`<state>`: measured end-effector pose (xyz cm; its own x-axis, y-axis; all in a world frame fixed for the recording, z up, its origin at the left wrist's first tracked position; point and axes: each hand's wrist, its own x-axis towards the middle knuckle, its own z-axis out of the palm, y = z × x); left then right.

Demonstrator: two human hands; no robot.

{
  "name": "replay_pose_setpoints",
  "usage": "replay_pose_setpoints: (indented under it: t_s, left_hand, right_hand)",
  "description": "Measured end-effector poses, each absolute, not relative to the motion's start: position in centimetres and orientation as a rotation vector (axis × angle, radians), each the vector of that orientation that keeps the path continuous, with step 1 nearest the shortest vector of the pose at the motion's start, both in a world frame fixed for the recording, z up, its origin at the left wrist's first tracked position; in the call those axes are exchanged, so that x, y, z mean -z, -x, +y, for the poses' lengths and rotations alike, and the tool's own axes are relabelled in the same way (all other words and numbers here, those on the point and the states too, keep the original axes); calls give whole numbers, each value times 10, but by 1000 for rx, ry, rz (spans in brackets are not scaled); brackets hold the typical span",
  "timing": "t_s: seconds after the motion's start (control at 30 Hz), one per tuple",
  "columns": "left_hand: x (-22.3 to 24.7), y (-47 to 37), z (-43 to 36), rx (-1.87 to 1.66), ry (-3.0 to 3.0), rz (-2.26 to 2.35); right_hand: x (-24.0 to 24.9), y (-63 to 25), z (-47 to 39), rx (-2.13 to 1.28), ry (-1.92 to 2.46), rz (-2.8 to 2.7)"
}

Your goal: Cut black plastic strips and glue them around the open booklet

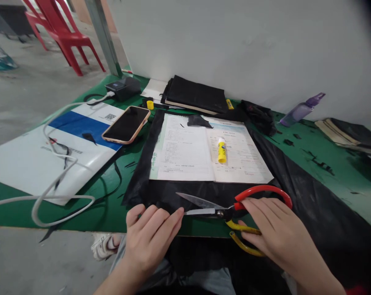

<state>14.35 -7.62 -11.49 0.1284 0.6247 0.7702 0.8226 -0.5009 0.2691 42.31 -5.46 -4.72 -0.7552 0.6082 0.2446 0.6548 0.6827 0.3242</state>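
Note:
My right hand (pixel 273 225) is closed round the handles of a pair of scissors (pixel 220 213), one handle red and the other yellow. The scissors' blades are spread apart and point left over the front edge of a black sheet (pixel 169 190). My left hand (pixel 151 235) is closed at that edge, fingers pinched on the black sheet just left of the lower blade's tip. On the sheet lies an open printed book (pixel 185 157), and a yellow glue stick (pixel 222 152) rests on its right page.
A phone (pixel 126 125), a white-and-blue folder (pixel 50 151) and a looped white cable (pixel 65 217) lie left on the green table (pixel 107 213). Behind the book are a black-covered book (pixel 197 94) and a black power adapter (pixel 124 88). A purple spray bottle (pixel 302 110) stands tilted at right.

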Motion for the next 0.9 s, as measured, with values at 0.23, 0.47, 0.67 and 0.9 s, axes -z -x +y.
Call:
replay_pose_setpoints:
  t_s: [0.23, 0.47, 0.67, 0.9]
  left_hand:
    - [119, -143, -78, 1376, 2172, -1432]
    - [118, -142, -77, 1376, 2187, -1430]
    - [120, -142, -74, 1416, 2167, -1360]
    - [123, -141, -74, 1432, 2171, -1342]
  right_hand:
    - [47, -423, -52, 693, 976, -2776]
    - [45, -424, -50, 633, 939, -2776]
    - [45, -425, -47, 607, 954, -2757]
    - [43, -424, -43, 612, 963, -2775]
